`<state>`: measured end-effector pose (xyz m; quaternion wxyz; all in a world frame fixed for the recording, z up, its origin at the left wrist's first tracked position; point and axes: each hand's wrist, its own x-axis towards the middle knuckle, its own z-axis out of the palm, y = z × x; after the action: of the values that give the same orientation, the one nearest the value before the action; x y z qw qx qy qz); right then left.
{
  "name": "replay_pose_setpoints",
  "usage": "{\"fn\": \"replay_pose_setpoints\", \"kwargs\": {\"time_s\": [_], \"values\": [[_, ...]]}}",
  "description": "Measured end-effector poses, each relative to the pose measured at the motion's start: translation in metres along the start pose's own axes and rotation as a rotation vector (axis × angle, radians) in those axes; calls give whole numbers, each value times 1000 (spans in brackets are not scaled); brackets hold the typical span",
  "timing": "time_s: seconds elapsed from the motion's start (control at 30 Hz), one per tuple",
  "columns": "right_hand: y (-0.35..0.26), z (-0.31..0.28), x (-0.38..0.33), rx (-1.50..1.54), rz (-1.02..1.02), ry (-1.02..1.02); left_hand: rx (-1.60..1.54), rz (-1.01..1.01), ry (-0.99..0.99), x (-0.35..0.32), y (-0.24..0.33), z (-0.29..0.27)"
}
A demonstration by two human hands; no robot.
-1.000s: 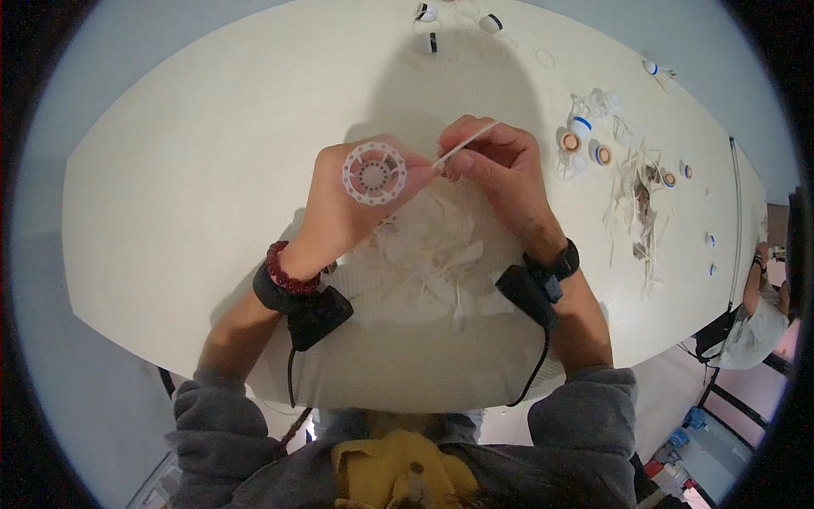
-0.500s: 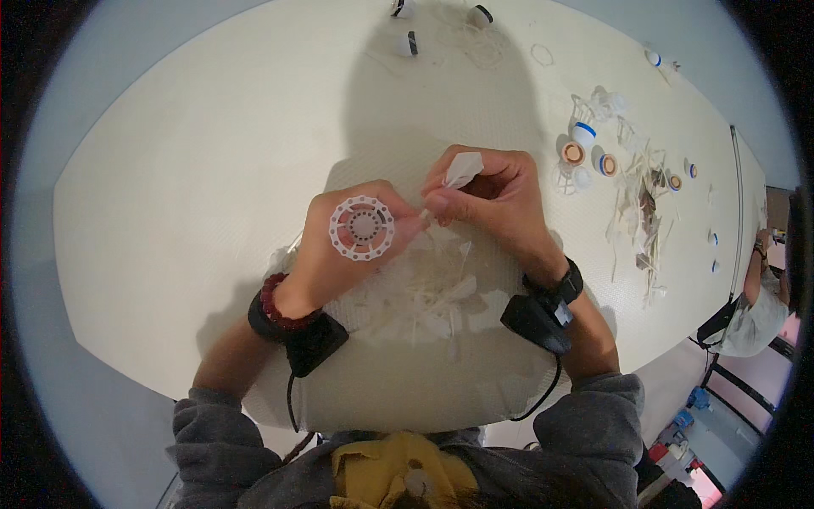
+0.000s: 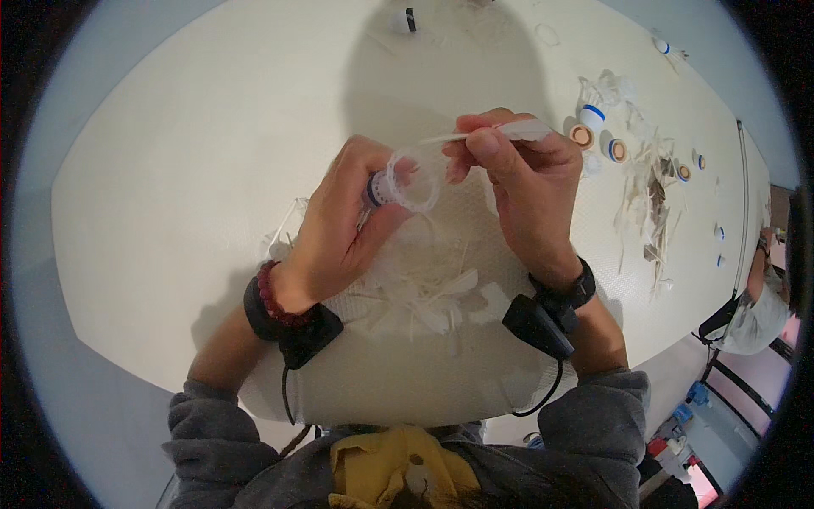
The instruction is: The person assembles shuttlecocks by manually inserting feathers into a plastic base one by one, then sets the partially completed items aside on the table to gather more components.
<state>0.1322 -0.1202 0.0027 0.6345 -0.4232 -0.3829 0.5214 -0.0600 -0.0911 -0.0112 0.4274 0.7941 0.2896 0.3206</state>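
Observation:
In my left hand (image 3: 337, 216) is a white plastic shuttlecock frame (image 3: 434, 188), tilted so its wide ring faces right. The frame's dark-banded base (image 3: 376, 190) shows between my thumb and fingers. My right hand (image 3: 536, 191) pinches a white feather (image 3: 523, 130) between thumb and fingertips. Its broad vane points right, and the thin quill reaches left to just above the frame's ring. Whether quill and ring touch, I cannot tell. Below both hands lies a loose heap of white feathers (image 3: 424, 305).
Several blue-banded shuttlecock heads (image 3: 617, 151) are on the right of the white table (image 3: 170, 170), beside a long pile of feathers and scraps (image 3: 657, 212). A black-banded head (image 3: 405, 20) sits at the far edge. Another person's arm (image 3: 756, 271) shows at far right.
My left hand has turned the frame from facing up to lying sideways. My right hand has moved up and right with the feather, which now lies nearly level.

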Motion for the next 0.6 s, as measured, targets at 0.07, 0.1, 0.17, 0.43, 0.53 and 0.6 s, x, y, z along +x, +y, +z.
{"fn": "replay_pose_setpoints", "kwargs": {"time_s": [0.07,0.1,0.17,0.43,0.53,0.6], "values": [[0,1,-2,-2,11,-24,25,-5,-20,1,1,-1],[2,2,-3,-67,-31,-44,43,19,-6,1,2,0],[4,3,-4,-129,-71,-64,62,40,6,1,4,0],[8,-2,-4,-140,-44,-42,25,-9,-82,-4,0,1],[7,0,-5,-128,-28,-47,10,27,-34,-3,-1,4],[7,0,-4,-105,-30,-33,-9,30,-30,-3,-2,5]]}}
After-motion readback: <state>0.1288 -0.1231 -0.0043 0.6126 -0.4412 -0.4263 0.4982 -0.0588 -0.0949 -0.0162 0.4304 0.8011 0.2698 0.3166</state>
